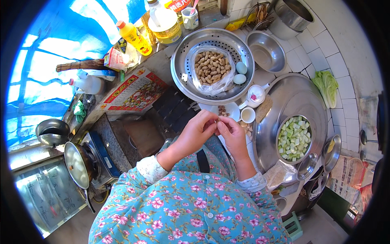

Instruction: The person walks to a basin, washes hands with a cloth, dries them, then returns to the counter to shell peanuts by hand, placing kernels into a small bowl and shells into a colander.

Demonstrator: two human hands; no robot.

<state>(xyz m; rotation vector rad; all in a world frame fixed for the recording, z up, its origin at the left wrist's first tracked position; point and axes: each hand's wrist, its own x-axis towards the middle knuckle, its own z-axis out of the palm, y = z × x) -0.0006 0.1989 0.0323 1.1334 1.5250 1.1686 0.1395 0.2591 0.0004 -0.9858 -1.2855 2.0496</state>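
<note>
My left hand (pixel 199 125) and my right hand (pixel 232 134) meet at the fingertips over the counter's edge. Pinched between them is a small brown peanut (pixel 217 120), mostly hidden by the fingers. Just beyond, a white plate (pixel 234 110) holds shelled peanut kernels (pixel 223 110). Peanut shells (pixel 246 127) lie to the right of my right hand. Behind the plate stands a perforated steel basin (pixel 182 65). It contains a clear plastic bag (pixel 210 88) of unshelled peanuts (pixel 212 67), with two pale blue-green eggs (pixel 240 73) beside the bag.
Right of the plate are a white teapot (pixel 256 94), a small cup (pixel 247 115) and a loofah (pixel 264 109). A bowl of diced green vegetable (pixel 294 138) rests on a large steel lid (pixel 265 143). At left, a lidded pan (pixel 77 164) sits on a gas stove (pixel 103 161).
</note>
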